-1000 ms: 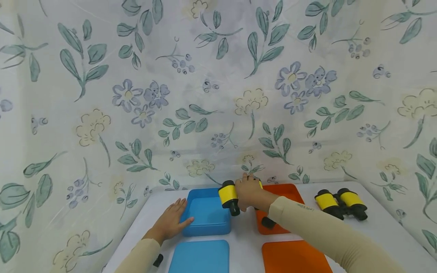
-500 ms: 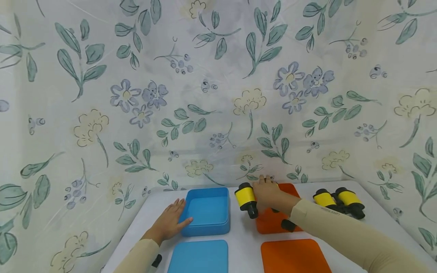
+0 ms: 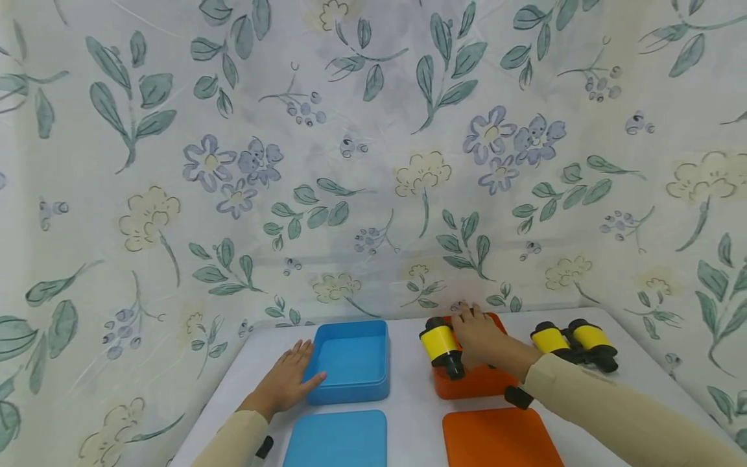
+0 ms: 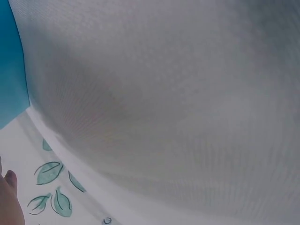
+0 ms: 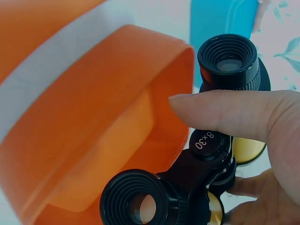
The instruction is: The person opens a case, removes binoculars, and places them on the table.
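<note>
My right hand (image 3: 480,337) grips a pair of black and yellow binoculars (image 3: 439,342) over the orange box (image 3: 455,388). In the right wrist view the thumb lies across the binoculars (image 5: 180,180) near one eyepiece, with fingers curled beneath. The orange box (image 5: 93,103) stands beside them there, its inside partly showing. My left hand (image 3: 284,378) lies with straight fingers along the left side of the blue box (image 3: 350,392). Whether its palm presses the box is hard to tell. Only a bit of a finger (image 4: 10,199) enters the left wrist view.
Another pair of yellow and black binoculars (image 3: 574,342) sits on the white table (image 3: 414,415) at the right. A flat light blue panel (image 3: 335,441) and a flat orange panel (image 3: 500,440) lie in front of the boxes. Floral cloth (image 3: 373,162) hangs behind.
The right hand has carried the binoculars rightward, from between the two boxes to over the orange box. The left hand stays beside the blue box.
</note>
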Available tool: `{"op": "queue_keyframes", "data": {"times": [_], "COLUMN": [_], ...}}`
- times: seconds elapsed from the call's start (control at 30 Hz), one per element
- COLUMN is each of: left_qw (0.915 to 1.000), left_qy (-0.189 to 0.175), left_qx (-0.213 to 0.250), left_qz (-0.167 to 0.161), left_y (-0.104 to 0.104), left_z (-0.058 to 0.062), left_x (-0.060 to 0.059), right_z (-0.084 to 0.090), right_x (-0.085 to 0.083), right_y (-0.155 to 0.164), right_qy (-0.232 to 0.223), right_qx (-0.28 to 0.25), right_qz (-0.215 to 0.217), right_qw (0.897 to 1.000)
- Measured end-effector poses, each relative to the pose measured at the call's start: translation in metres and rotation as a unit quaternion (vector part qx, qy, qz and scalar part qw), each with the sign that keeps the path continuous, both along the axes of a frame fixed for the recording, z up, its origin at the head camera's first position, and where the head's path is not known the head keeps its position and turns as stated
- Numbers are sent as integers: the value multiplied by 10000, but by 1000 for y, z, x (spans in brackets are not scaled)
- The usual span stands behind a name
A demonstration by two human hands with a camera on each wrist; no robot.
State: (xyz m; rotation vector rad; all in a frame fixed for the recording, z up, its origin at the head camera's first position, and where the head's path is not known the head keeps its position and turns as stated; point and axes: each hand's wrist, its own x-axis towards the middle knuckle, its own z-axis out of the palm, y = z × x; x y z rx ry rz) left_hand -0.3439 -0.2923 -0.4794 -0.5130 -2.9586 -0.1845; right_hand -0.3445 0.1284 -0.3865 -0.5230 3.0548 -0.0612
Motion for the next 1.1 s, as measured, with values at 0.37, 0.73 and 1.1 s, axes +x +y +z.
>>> {"op": "queue_keyframes", "data": {"times": [0.37, 0.73, 1.1], "left_qw": [10000, 10000, 9999], "left_qy": [57, 25, 117], "left_qx": [32, 18, 37], "left_qz": [-37, -36, -60], "left_y": [-2, -1, -3], "left_z": [-6, -3, -6], "left_x": [-3, -4, -5], "right_z": [-12, -16, -26], "right_x": [14, 23, 30], "right_y": [36, 67, 106], "right_qy": [233, 130, 54], "right_qx": [-307, -246, -219], "right_qz": [-127, -234, -448], "right_qw": [9992, 9993, 9987]}}
